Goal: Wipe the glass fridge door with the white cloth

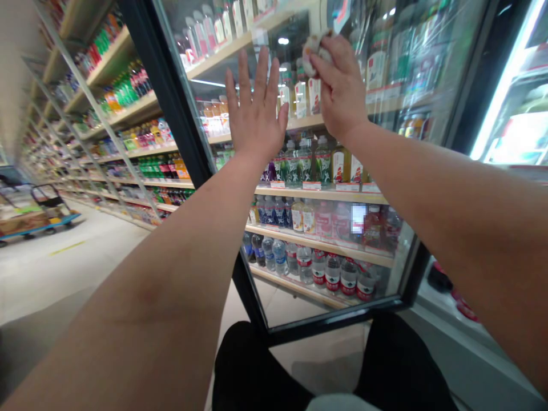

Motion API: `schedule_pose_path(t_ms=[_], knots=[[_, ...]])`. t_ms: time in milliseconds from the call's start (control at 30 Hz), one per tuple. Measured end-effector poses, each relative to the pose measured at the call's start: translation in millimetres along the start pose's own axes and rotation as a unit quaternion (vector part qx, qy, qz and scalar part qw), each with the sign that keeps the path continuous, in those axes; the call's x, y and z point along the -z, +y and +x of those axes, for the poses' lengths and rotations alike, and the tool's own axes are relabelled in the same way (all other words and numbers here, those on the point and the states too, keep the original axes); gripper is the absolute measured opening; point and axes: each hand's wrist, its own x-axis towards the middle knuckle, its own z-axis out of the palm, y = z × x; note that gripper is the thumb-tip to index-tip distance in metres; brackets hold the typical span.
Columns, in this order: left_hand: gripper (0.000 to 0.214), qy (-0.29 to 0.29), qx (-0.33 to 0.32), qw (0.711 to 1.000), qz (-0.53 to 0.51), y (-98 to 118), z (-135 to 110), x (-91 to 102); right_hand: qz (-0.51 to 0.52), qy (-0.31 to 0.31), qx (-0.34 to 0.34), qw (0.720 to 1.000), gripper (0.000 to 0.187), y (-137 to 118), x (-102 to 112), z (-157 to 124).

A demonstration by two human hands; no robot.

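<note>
My left hand (257, 108) lies flat against the glass door (295, 308), its fingers spread and pointing up. To the right of it, my right hand (342, 80) is closed around a crumpled whitish cloth (315, 52) with darker spots, held at the glass. Part of the cloth is hidden inside my fingers. The door has a black frame (334, 328) and stands swung open between my knees. Several rows of drink bottles (306, 160) on pale shelves show in the glass, behind both hands.
Long store shelves (128, 108) packed with drinks run back along the left. A blue flatbed cart (43, 222) with boxes stands on the pale floor (85, 268) at far left. On the right is the lit cooler (509, 131). My knees (252, 365) are close to the door's bottom edge.
</note>
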Motion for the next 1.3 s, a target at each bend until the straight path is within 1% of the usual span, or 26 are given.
schedule_pose_path(t_ms=[67, 100, 200, 267, 400, 467, 567, 633, 700, 800, 867, 1000, 1100, 1200, 1300], knots=[[0.073, 0.002, -0.006, 1.000, -0.001, 0, -1, -0.1, -0.023, 0.018, -0.035, 0.999, 0.054, 1, -2, 0], [0.074, 0.003, -0.009, 1.000, -0.002, 1, -1, 0.0, -0.038, 0.021, -0.039, 0.998, 0.056, 1, -3, -2], [0.074, 0.006, -0.007, 1.000, -0.006, 1, -1, 0.9, -0.063, 0.019, -0.021, 0.998, 0.058, -1, -3, -10], [0.076, 0.000, 0.000, 1.000, -0.003, 1, -1, 1.7, -0.069, 0.020, -0.017, 0.997, 0.055, -1, -1, -8], [0.077, -0.014, 0.011, 1.000, 0.019, 1, -2, 2.9, -0.087, 0.026, -0.073, 0.993, 0.054, 0, 5, 5], [0.077, -0.014, 0.009, 1.000, 0.004, 1, -2, 3.2, -0.088, 0.035, -0.090, 0.991, 0.057, 2, 4, 3], [0.087, -0.027, 0.007, 0.998, -0.051, 1, -1, 3.4, -0.069, 0.044, -0.067, 0.994, 0.062, 8, 2, -9], [0.091, -0.034, 0.014, 0.997, -0.067, 0, 0, 3.0, -0.049, 0.040, -0.054, 0.997, 0.062, 12, 3, -13], [0.088, -0.026, 0.017, 0.998, -0.046, -1, 1, 2.2, -0.038, 0.034, -0.059, 0.997, 0.059, 16, 5, -10], [0.080, -0.005, -0.001, 1.000, -0.003, -2, 1, 0.7, -0.041, 0.039, -0.081, 0.995, 0.055, 20, 6, -6], [0.079, -0.004, -0.005, 1.000, -0.008, -1, 0, 0.3, -0.044, 0.052, -0.090, 0.994, 0.053, 21, 5, -8], [0.083, -0.014, 0.006, 1.000, -0.014, 0, 1, 0.5, -0.034, 0.048, -0.071, 0.996, 0.052, 28, 8, -16], [0.084, -0.012, 0.007, 1.000, 0.004, -1, 1, -0.3, -0.035, 0.037, -0.070, 0.996, 0.054, 38, 14, -10], [0.091, -0.019, 0.011, 1.000, -0.007, -2, 1, -1.1, -0.034, 0.054, -0.084, 0.994, 0.057, 48, 18, -4], [0.093, -0.021, 0.012, 0.999, -0.030, -1, 1, -0.4, -0.037, 0.079, -0.089, 0.992, 0.057, 56, 17, -10]])
